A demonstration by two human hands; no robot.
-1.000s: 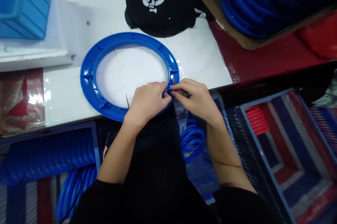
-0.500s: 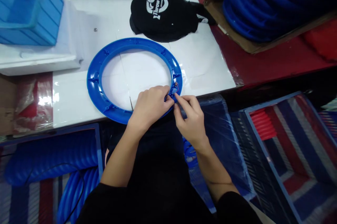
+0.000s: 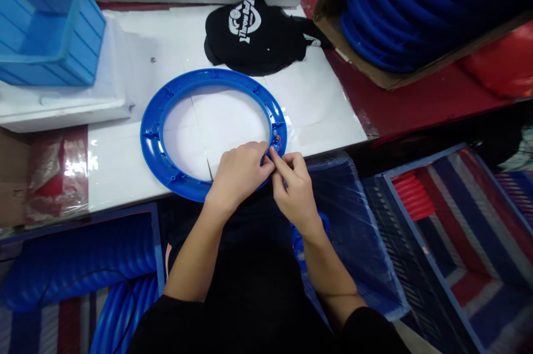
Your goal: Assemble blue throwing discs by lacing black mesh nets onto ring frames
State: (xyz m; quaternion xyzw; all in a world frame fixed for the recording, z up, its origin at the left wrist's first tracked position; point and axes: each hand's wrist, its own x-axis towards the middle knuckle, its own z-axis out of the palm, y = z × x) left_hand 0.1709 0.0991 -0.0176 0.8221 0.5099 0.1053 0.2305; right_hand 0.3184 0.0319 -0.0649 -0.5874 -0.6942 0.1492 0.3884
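A blue plastic ring [image 3: 155,150] lies on the white-topped table, its ribbed hollow side facing up. My left hand [image 3: 240,172] is closed on the ring's near right part, thumb and fingers pressed at the rim. Right beside it, my right hand [image 3: 293,190] has its index finger pressed into the channel and its thumb under the edge, so it grips the same stretch. A small part with fine wires [image 3: 277,140] sits in the channel just beyond my fingertips. What lies under the fingertips is hidden.
A black cloth with white print [image 3: 258,38] lies behind the ring. A light blue bin [image 3: 81,38] stands on white foam at left. A carton of blue rings [image 3: 391,81] is at back right. Crates [image 3: 441,160] stand below the table edge.
My right index finger has shifted slightly left along the ring, towards my left thumb. The whole view has moved a little; the ring stays on the table.
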